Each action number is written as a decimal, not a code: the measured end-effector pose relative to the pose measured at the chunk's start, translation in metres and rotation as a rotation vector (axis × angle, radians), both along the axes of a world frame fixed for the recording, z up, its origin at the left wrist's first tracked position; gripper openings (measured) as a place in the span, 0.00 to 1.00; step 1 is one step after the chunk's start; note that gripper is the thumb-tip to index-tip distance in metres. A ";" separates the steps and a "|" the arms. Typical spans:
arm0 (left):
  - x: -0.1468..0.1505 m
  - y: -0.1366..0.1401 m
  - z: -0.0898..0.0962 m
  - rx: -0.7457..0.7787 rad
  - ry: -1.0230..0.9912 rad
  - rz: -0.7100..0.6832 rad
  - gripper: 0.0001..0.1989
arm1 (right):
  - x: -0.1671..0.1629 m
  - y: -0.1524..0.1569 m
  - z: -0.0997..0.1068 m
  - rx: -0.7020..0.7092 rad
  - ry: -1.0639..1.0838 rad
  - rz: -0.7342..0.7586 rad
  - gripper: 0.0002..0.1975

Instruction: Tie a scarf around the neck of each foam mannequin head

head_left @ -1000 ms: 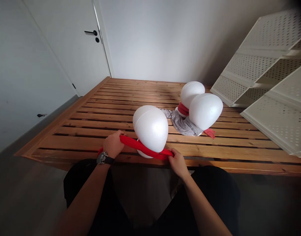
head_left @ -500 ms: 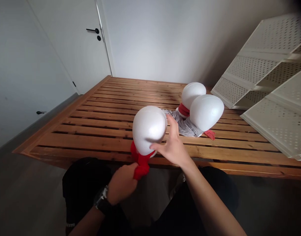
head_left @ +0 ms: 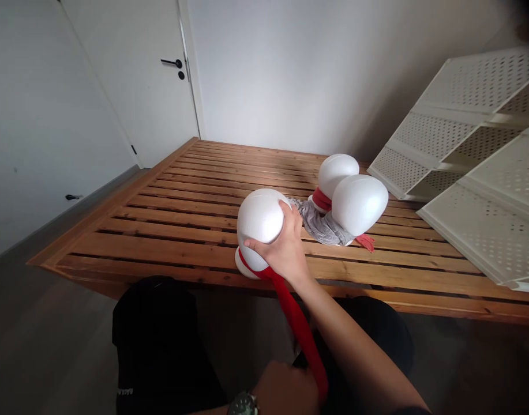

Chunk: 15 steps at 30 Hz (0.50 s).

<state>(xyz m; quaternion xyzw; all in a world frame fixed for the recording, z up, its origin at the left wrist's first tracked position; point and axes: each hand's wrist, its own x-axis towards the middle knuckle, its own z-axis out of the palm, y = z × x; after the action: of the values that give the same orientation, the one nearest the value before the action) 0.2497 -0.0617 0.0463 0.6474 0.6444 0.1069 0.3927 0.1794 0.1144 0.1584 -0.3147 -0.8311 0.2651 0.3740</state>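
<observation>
A white foam mannequin head (head_left: 259, 216) stands near the front edge of the slatted table. My right hand (head_left: 285, 248) grips its right side, thumb and fingers spread over the curve. Round its neck runs a red scarf (head_left: 290, 305), stretched down toward me. Low in the view, my left hand (head_left: 285, 389), with a watch on its wrist, is closed on the scarf; its fingers are partly hidden. Behind to the right, two more foam heads (head_left: 360, 204) stand close together, one with a grey scarf (head_left: 325, 227), the other with a red scarf (head_left: 322, 199) at its neck.
The wooden slatted table (head_left: 160, 242) reaches to the back wall. White perforated panels (head_left: 472, 230) lean at its right end. A door (head_left: 138, 86) with a black handle is at the back left. My knees are below the table's front edge.
My left hand has moved down and right, drawing the red scarf out into a long taut strip. My right hand has closed more firmly onto the head.
</observation>
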 end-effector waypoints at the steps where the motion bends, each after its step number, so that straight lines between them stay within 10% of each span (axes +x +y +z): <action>1: -0.010 -0.003 0.008 -0.027 0.049 0.002 0.16 | -0.001 0.000 -0.001 -0.003 0.012 -0.012 0.59; 10: -0.168 -0.011 0.044 0.244 0.298 0.456 0.07 | 0.012 0.012 0.000 0.023 -0.005 0.054 0.58; 15: -0.280 0.045 0.092 0.552 0.286 0.220 0.15 | 0.014 0.018 -0.001 0.010 0.005 0.069 0.57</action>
<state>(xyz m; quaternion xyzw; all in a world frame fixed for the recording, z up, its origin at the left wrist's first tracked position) -0.0306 -0.0167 0.1378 0.6644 0.7057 0.2273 0.0942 0.1934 0.1321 0.1570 -0.2831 -0.8419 0.2744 0.3686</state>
